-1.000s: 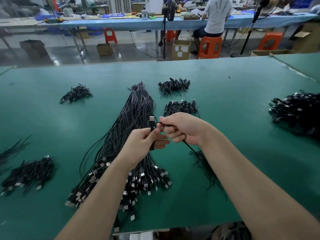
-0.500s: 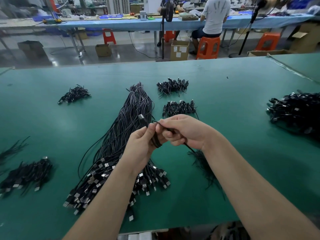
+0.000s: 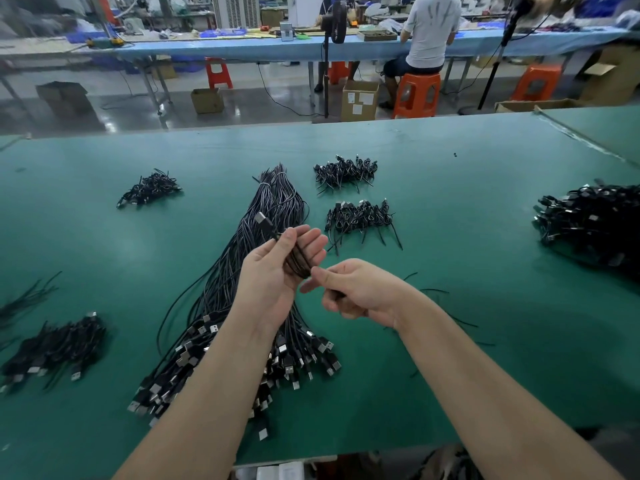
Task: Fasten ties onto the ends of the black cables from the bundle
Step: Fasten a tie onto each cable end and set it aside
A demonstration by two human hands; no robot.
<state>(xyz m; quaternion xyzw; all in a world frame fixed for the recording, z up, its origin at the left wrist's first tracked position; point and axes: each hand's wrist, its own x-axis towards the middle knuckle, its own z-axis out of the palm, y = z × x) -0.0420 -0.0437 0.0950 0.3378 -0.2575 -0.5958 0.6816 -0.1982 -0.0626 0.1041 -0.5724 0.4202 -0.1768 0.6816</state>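
My left hand is turned palm up over the middle of the table and holds a coiled black cable across its palm. The cable's silver plug sticks out up and to the left. My right hand sits just right of and below the coil. Its fingers are curled and pinch a thin black tie close to the coil's lower end. Under both hands the long bundle of black cables lies on the green table, its plugs fanned out toward me.
Piles of small coiled cables lie at the back middle, just behind my hands, back left, near left and far right. Loose black ties lie beside my right forearm. A person sits at a far bench.
My hands have drawn apart. The left hand turned palm up with the coil lying in it. The right hand dropped down and to the right with the tie.
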